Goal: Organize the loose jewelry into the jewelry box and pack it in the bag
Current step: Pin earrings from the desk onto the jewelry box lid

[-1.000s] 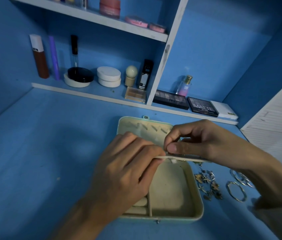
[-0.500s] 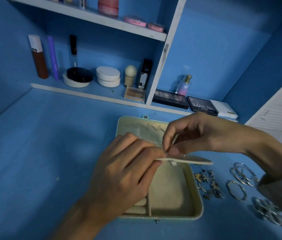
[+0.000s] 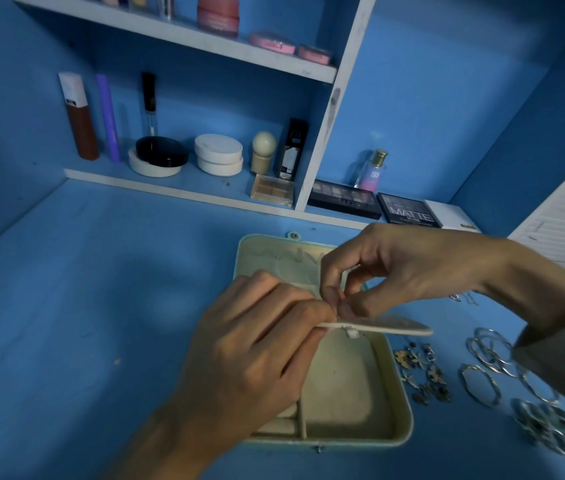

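- A mint-green rectangular jewelry box with cream lining (image 3: 402,403) lies open at the lower centre of the frame on the blue surface (image 3: 83,306). Its long axis runs from the bottom edge up toward the shelf, and its lid (image 3: 274,251) is thrown back at the far end.
- A cream inner flap (image 3: 395,327) crosses the middle of the box from left to right, seen almost edge-on. Its right end juts past the box's right wall.
- The left hand (image 3: 257,358) hides the box's left compartments. Its fingers curl round the flap's left end, gripping it.
- The right hand (image 3: 412,271) comes in from the right, thumb and forefinger pinched closed on the flap just beside the left fingertips. I cannot tell whether anything small sits between them.
- Right of the box lies a scatter of small charm earrings (image 3: 423,375). Further right are silver hoops (image 3: 489,351), partly under a beige sleeve (image 3: 558,362), and a silver link chain (image 3: 551,431) at the lower right.
- On the white shelf (image 3: 170,192) across the upper frame stand a black palette printed "MATTE" (image 3: 407,211) and a gold-capped perfume bottle marked "SB" (image 3: 373,168). There too are a brown bottle with a white cap (image 3: 78,119), a purple tube (image 3: 108,119) and round white jars (image 3: 218,154). The other labels are too blurred to read.
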`<state>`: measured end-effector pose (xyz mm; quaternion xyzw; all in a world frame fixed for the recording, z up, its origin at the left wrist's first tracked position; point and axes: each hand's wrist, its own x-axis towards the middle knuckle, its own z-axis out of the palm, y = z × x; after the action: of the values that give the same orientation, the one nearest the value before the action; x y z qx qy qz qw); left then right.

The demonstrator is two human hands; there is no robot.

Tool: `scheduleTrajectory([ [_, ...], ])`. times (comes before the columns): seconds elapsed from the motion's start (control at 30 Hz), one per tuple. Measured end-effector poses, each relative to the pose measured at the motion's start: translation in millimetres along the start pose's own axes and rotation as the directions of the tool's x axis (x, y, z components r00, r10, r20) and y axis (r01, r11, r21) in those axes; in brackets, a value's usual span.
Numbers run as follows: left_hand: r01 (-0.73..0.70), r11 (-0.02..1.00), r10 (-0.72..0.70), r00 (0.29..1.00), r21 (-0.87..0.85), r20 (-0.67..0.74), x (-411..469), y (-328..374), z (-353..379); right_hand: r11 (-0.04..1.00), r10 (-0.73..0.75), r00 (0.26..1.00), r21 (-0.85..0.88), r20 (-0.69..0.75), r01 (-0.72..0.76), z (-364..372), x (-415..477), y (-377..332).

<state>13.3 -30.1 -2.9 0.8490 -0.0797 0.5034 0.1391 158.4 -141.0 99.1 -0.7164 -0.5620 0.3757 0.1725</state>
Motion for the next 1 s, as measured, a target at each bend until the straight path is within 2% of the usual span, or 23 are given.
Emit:
scheduleTrajectory([
  [0.2,-0.016,1.0,0.016,1.0,0.017,0.005,0.2,-0.2,0.9,1.0,0.008,1.0,-0.003,0.006,-0.008,0.5,-0.1,0.2],
  [0.33,-0.006,1.0,0.006,1.0,0.007,0.004,0.7,-1.0,1.6,0.996,0.012,1.0,0.086,0.003,-0.013,1.9,-2.2,4.0],
  [0.43,0.014,1.0,-0.014,1.0,-0.004,0.009,3.6,-1.9,1.8,0.978,-0.008,0.997,0.209,-0.082,0.025,3.4,-8.8,12.6],
  [0.5,0.036,0.999,-0.036,0.999,-0.02,0.007,6.6,-3.7,2.6,0.95,-0.01,0.98,0.305,-0.198,0.072,5.7,-14.9,22.0],
  [0.63,0.106,0.99,-0.105,0.994,-0.091,0.02,17.5,-10.5,2.9,0.862,0.085,0.896,0.483,-0.435,0.153,10.7,-26.7,44.8],
  [0.77,0.152,0.98,-0.145,0.987,-0.126,0.062,28.9,-17.3,4.8,0.77,0.254,0.773,0.605,-0.581,0.201,22.6,-32.9,60.6],
  [0.87,0.21,0.966,-0.201,0.977,-0.152,0.071,36.2,-26.2,9.5,0.722,0.312,0.679,0.631,-0.665,0.286,32.1,-38.0,64.9],
  [1.0,0.332,0.926,-0.327,0.943,-0.178,0.058,38.7,-31.3,18.4,0.714,0.348,0.569,0.604,-0.745,0.354,47.2,-42.0,64.1],
])
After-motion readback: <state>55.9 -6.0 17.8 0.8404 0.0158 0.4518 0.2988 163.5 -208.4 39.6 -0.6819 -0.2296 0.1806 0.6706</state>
